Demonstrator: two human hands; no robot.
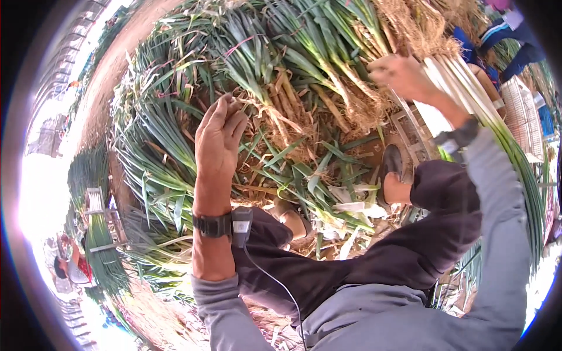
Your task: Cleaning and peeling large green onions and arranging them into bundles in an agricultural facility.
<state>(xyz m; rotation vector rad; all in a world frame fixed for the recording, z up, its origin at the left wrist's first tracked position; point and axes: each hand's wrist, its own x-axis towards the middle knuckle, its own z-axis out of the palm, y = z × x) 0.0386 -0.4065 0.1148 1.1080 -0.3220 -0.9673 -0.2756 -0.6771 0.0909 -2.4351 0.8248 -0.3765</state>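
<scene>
My left hand (pixel 218 136) is raised with its fingers loosely bent and a little apart, nothing visible in them. Its fingertips are nearest the root ends of a bundle of untrimmed leeks (pixel 252 76), with green tops and dry brown lower leaves. My right hand (pixel 404 77) is smeared by motion, so its fingers cannot be made out. It hovers between the brown leek roots (pixel 366 108) and a stack of cleaned leeks (pixel 462 88) with white stems, whose long green leaves trail down past my right forearm.
Loose leaves and peelings (pixel 328 181) litter the ground between my shoes. A metal frame (pixel 410 137) stands beside the white stems. At far right are a white crate (pixel 521 117) and another person's dark blue sleeve (pixel 515 41). Tied green bundles (pixel 105 251) lie at left, near another person (pixel 76 266).
</scene>
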